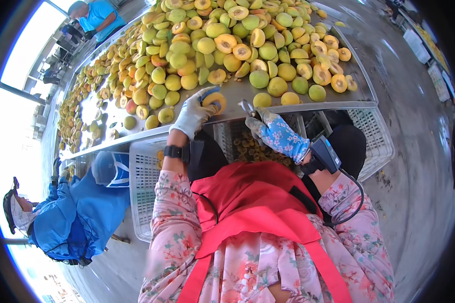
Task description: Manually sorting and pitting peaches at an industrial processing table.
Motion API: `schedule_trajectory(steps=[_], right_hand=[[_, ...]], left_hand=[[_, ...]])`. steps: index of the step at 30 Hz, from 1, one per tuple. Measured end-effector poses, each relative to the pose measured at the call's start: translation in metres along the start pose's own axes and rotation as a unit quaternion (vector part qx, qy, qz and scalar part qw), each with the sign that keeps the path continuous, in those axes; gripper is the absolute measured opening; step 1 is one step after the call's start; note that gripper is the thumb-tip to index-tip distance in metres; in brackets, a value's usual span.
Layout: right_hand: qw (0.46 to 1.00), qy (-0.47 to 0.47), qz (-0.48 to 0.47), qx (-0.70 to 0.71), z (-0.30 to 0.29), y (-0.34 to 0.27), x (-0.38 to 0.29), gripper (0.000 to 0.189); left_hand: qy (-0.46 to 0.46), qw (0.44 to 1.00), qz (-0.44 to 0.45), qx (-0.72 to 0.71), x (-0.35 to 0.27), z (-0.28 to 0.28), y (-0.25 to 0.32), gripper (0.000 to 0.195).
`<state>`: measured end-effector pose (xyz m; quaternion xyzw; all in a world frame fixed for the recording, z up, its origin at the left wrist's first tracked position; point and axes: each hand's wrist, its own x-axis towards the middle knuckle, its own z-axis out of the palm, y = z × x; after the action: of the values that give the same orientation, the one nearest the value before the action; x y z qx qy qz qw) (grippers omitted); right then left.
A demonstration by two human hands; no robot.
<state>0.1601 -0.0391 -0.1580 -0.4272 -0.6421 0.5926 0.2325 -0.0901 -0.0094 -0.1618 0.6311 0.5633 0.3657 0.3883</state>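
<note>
My left hand [192,116], in a white and blue work glove, holds a halved yellow peach [217,101] just above the near edge of a metal table [235,99]. The peach's cut face is partly hidden by my fingers. My right hand [276,134] wears a blue flowered glove and grips a small metal tool [246,107] with a looped end, probably a pitting tool. The loop is apart from the peach, a short way to its right. Beyond both hands lies a large heap of whole and halved peaches [206,45], some with brown pit hollows showing.
A white plastic crate [146,189] stands by my left leg, another crate [375,140] by my right. Below the table edge, a container holds many small brown pieces [256,149]. A person in blue [79,212] sits at the left; another person [102,19] is at the far side.
</note>
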Motion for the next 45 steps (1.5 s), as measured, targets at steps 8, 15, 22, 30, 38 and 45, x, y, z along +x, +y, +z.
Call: schedule_trajectory(steps=[8,15,22,30,38,45], right_hand=[[0.919,0.141,-0.288,-0.229,0.033,0.005,0.016,0.034],[0.932,0.122,-0.189,-0.284,0.040,0.007,0.012,0.033],[0.995,0.014,-0.093,-0.035,0.044,0.001,0.005,0.041],[0.883,-0.216,0.154,0.387,0.022,-0.012,0.000,0.041],[0.838,-0.249,0.174,0.453,0.010,-0.006,0.009,0.041],[0.875,-0.218,0.128,0.413,0.014,-0.008,0.003,0.041]], left_hand=[[0.097,0.889,-0.047,-0.445,-0.034,0.052,0.012,0.039],[0.152,0.930,0.014,-0.333,-0.036,0.068,0.016,0.033],[0.172,0.930,0.006,-0.323,-0.044,0.074,0.031,0.031],[0.195,0.913,0.038,-0.356,-0.043,0.084,0.032,0.032],[0.204,0.926,0.054,-0.313,-0.036,0.091,0.037,0.029],[0.213,0.903,-0.003,-0.372,-0.028,0.092,0.022,0.029]])
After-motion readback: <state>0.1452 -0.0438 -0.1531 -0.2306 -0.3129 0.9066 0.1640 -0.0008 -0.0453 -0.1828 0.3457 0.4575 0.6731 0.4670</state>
